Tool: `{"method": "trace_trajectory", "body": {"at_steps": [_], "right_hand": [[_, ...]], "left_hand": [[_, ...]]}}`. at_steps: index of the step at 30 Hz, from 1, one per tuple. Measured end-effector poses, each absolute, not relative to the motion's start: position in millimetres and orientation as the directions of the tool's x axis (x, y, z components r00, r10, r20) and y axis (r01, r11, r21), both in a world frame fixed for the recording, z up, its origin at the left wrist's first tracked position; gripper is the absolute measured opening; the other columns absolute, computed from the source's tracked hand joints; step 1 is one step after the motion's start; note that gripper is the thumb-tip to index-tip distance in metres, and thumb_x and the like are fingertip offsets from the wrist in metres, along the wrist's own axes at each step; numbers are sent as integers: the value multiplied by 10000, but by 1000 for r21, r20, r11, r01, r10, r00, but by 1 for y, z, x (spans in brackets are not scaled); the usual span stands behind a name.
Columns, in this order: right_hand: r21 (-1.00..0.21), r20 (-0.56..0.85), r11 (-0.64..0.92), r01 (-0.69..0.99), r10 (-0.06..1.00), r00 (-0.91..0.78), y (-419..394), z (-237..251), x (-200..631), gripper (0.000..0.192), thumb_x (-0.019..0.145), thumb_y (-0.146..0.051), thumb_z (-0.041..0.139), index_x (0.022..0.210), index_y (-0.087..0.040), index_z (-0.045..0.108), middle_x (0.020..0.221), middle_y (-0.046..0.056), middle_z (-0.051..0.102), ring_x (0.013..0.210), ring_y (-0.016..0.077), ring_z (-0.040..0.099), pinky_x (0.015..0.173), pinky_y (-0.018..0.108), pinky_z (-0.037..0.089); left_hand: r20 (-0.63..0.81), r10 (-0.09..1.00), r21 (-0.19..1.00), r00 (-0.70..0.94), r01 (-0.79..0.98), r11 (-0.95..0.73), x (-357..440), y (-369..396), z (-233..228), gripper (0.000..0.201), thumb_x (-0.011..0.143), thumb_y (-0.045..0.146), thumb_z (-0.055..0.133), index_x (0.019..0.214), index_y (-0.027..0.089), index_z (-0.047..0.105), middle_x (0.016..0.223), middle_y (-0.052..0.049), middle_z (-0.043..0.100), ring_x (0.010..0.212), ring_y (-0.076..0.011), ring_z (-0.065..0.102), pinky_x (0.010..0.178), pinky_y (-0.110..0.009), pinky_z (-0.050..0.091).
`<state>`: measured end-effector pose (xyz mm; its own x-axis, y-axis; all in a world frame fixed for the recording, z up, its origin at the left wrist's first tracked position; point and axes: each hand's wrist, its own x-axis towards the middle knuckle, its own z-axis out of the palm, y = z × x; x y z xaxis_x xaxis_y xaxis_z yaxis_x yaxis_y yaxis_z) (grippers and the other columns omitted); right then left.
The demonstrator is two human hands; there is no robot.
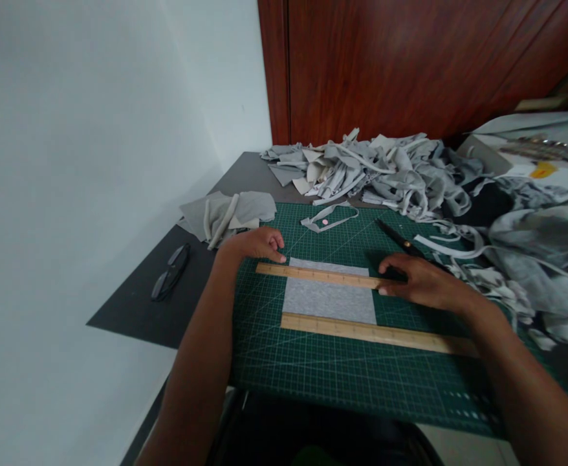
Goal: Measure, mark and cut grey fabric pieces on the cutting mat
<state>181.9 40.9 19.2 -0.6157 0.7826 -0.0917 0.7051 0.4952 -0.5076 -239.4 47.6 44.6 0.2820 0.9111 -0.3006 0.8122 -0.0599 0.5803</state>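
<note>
A grey fabric rectangle [329, 299] lies flat on the green cutting mat [342, 375]. A short wooden ruler [319, 276] crosses its far edge and a longer wooden ruler [376, 333] lies along its near edge. My left hand [255, 244] rests with its fingertips on the left end of the short ruler. My right hand [422, 279] presses flat on that ruler's right end, fingers spread. Black scissors [400, 241] lie on the mat just beyond my right hand.
A big heap of grey fabric scraps [385, 171] fills the back and right of the table. A folded grey piece [228, 213] and dark glasses [170, 272] lie at the left. A loose strip [327, 219] sits on the mat's far part. A wall stands to the left.
</note>
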Motion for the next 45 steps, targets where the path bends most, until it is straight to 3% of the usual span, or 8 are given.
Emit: {"method": "trace_trajectory", "body": {"at_steps": [6,14,28,35,45], "right_hand": [[-520,-99,477,709,791,-604,43,15,182,258,899,-492,686,944,-239,690,891,39,705,779,237,655,701,367,463],[-533,-102,463,708,796,-597,44,15,182,251,913,-481,676,950,-233,679,850,30,687,733,216,614,670,349,432],[-507,-70,463,727,818,-570,46,21,186,312,877,-470,719,1052,-214,695,843,30,692,714,204,601,648,330,427],[-426,-58,485,764,828,-558,47,28,193,240,867,-439,744,1000,-240,745,935,57,739,802,227,650,706,345,471],[-441,-93,459,771,831,-548,51,28,197,232,841,-430,761,970,-238,770,859,44,722,763,223,635,669,339,445]], "left_hand": [[-414,858,453,304,886,-96,-240,41,53,769,513,618,799,1152,214,661,1210,-59,660,1087,-267,617,889,-322,484],[-448,862,294,236,950,-108,-229,37,55,770,511,563,805,1181,238,610,1273,-66,626,1119,-278,588,868,-322,468],[-463,853,315,243,944,-98,-231,38,59,745,536,583,754,1174,236,587,1270,-67,616,1137,-292,589,914,-345,475],[-433,864,345,256,933,-104,-233,40,56,725,514,579,771,1123,227,597,1231,-73,615,1087,-285,604,899,-341,484],[-435,862,354,259,930,-100,-234,40,57,694,541,567,742,1122,216,597,1208,-82,613,1090,-284,594,881,-331,462]]}}
